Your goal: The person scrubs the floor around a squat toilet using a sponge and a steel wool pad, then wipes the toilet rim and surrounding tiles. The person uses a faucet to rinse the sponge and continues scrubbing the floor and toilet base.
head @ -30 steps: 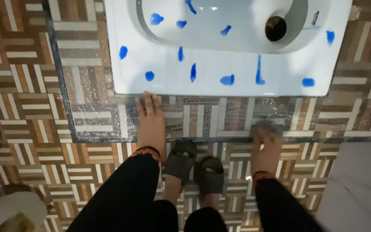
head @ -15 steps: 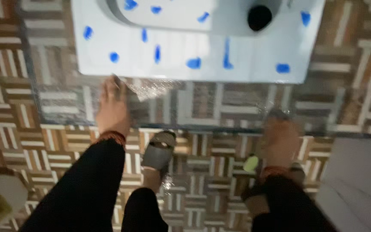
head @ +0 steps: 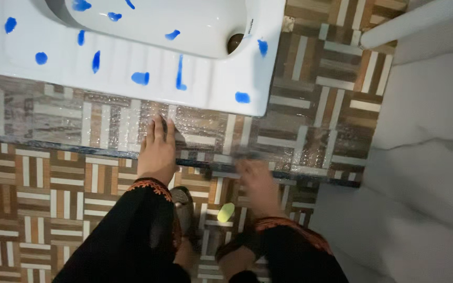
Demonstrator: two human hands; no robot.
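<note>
Fingers (head: 159, 130) of the left hand (head: 157, 152) lay straight and together, pressed flat on the wet raised tile step (head: 79, 123), grasping nothing, just short of the white squat pan (head: 221, 89) dotted with blue cleaner blobs (head: 140, 78). Blurred beyond reading was the right hand (head: 258, 186), low over the dark step edge (head: 53, 147); could not tell whether clenched or loose. Showed just beside its wrist a small yellow-green object (head: 226, 212), too smeared to name, contact unclear. Half hidden under black embroidered sleeves (head: 142, 230) sat grey slippers (head: 183, 209). Cut off by the top edge was the pan's bowl; cropped at right, a pale wall (head: 425, 157).
</note>
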